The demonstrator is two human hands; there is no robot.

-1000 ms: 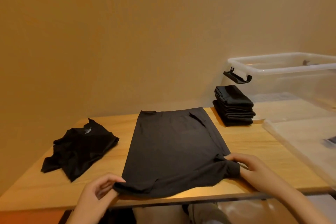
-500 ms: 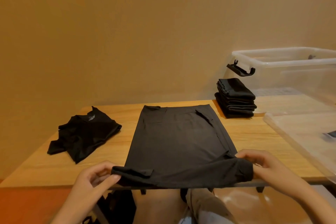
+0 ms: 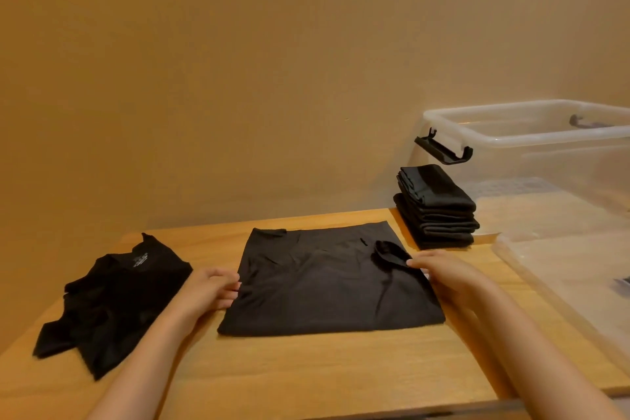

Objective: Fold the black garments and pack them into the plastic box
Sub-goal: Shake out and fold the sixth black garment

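Head view catches a fold partway done: the black garment (image 3: 327,286) lies flat on the worktop (image 3: 306,372), doubled over once, with a sleeve end (image 3: 388,251) bunched on its right part. The left hand (image 3: 211,290) sits at its left edge, fingers curled against the cloth (whether that grip pinches the edge or only touches it, I cannot tell). The right hand (image 3: 443,274) rests along the right edge, thumb out straight, its grip slack and holding nothing that I can see. The next move, I judge, is another fold to match the folded stack (image 3: 436,208), which stands just beside the plastic box (image 3: 511,133). A crumpled black shirt (image 3: 109,303) waits at the left. The box looks bare of garments through its clear walls, though its right part is cut off; its lid (image 3: 562,283) lies at the worktop's right
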